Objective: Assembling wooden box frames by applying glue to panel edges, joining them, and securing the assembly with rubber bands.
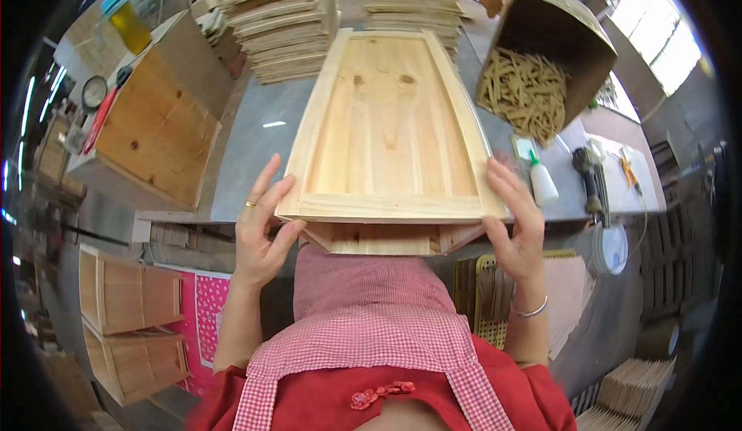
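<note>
A pale pine box (389, 122) lies on the grey worktable (246, 149), its framed, knotted panel facing up. The near end juts past the table's front edge, and an open hollow shows beneath the panel. At the near left corner my left hand (263, 226) grips the frame, thumb below the edge and fingers along the side; one finger wears a ring. My right hand (516, 218) has the near right corner in the same way, with a bangle on that wrist. The box's underside is mostly hidden.
Stacks of wooden panels (282, 25) rise at the back. On the right are a tipped carton (576, 52) of wood strips, a white glue bottle (542, 183), a dark power tool (589, 180) and orange-handled pliers (630, 170). Two wooden boxes (135, 296) stand low at left.
</note>
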{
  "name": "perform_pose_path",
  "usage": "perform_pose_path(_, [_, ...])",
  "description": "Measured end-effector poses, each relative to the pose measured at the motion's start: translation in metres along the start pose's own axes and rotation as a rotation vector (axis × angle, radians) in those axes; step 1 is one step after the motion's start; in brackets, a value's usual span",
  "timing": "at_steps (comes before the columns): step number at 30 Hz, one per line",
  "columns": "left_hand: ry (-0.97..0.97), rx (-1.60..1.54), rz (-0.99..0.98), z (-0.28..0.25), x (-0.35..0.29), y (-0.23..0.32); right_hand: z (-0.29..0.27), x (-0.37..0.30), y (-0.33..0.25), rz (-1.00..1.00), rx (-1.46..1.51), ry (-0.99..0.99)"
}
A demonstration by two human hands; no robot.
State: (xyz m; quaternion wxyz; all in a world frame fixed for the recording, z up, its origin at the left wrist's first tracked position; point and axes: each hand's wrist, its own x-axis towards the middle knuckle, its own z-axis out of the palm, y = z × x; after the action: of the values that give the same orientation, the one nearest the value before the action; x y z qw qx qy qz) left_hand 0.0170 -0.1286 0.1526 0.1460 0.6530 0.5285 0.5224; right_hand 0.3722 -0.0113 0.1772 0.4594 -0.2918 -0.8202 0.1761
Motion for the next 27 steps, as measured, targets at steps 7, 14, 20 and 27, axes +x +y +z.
perform_pose_path(7, [-0.015, -0.023, -0.069, 0.001, 0.001, 0.004, 0.026, -0.022, 0.021, 0.121, 0.286, 0.143])
perform_pose_path(14, [-0.011, 0.020, -0.014, -0.004, 0.003, -0.005, 0.029, -0.023, 0.021, 0.108, 0.226, 0.129])
perform_pose_path(20, [-0.044, 0.022, -0.022, -0.003, 0.002, -0.006, 0.025, -0.018, 0.026, 0.053, 0.250, 0.111])
perform_pose_path(27, [-0.049, 0.033, -0.057, -0.003, 0.001, -0.005, 0.019, -0.016, 0.037, 0.147, 0.695, 0.155])
